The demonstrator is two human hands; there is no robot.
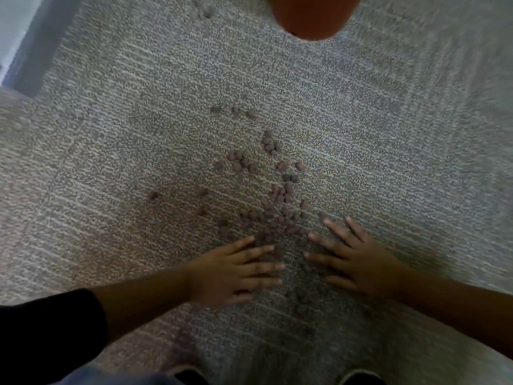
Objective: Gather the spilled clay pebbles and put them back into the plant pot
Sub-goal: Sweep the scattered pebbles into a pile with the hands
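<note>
Brown clay pebbles [280, 190] lie scattered over the grey carpet in the middle of the view, thickest just beyond my fingertips. An orange plant pot [313, 15] stands at the top edge, only its lower part visible. My left hand [233, 270] lies flat on the carpet with straight fingers pointing right. My right hand [352, 259] lies flat opposite it, fingers spread and pointing up-left. A gap of carpet with a few pebbles [297, 298] sits between the two hands. Neither hand holds anything.
A few stray pebbles [208, 12] lie near the top, left of the pot. A dark baseboard and pale wall [30, 43] run along the upper left. My shoes [358, 379] show at the bottom edge. The view is blurred.
</note>
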